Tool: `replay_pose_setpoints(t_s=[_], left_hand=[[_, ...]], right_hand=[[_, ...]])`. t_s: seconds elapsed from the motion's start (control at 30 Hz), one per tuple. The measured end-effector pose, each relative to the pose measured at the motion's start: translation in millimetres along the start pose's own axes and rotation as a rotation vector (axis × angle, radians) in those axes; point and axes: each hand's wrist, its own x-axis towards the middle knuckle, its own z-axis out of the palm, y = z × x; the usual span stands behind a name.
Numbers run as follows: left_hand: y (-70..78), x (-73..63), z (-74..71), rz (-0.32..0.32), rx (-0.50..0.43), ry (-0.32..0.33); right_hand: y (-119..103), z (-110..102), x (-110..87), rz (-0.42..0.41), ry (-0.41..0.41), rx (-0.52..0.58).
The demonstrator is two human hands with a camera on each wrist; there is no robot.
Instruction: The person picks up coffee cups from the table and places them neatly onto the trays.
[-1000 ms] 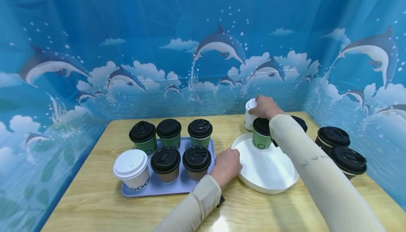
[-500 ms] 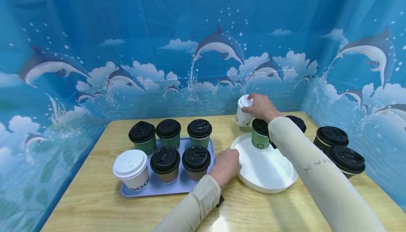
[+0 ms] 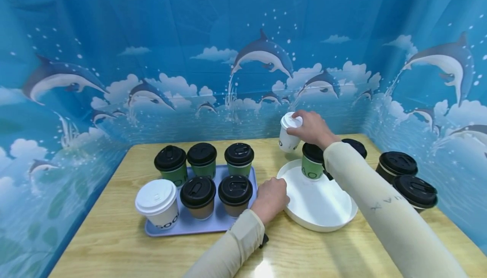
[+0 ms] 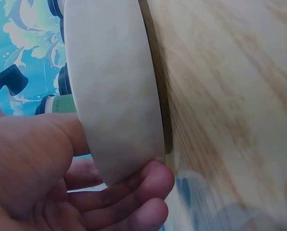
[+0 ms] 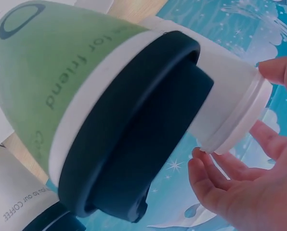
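My right hand (image 3: 313, 129) grips a white paper coffee cup (image 3: 288, 139) by its white lid, beyond the far rim of the round white tray (image 3: 323, 206). The cup tilts slightly; whether its base touches the table I cannot tell. In the right wrist view, fingertips and thumb sit around the lid of the white cup (image 5: 225, 91). A green cup with a black lid (image 3: 313, 166) stands in the tray, just below my right wrist. My left hand (image 3: 272, 197) holds the tray's left rim. In the left wrist view, the thumb is inside the tray wall (image 4: 114, 96) and the fingers outside.
On the left, a lilac rectangular tray (image 3: 205, 226) bears green and brown cups with black lids and a large white cup (image 3: 157, 204). More black-lidded cups (image 3: 399, 164) stand at the right. A dolphin-print curtain (image 3: 213, 79) borders the table.
My right hand has moved the white cup leftward, away from behind the green cup. My left hand stays on the tray rim.
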Motion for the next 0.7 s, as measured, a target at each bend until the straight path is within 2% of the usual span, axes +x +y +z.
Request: replay_pose_setpoints(t_s=[0.37, 0.7], left_hand=[[0.4, 0.5, 0.6, 0.004, -0.001, -0.002], [0.3, 1.8, 1.4, -0.001, -0.003, -0.01]], right_hand=[[-2, 2, -9.2, -0.081, 0.025, 0.009], [-5, 5, -17.5, -0.12, 0.043, 0.007]])
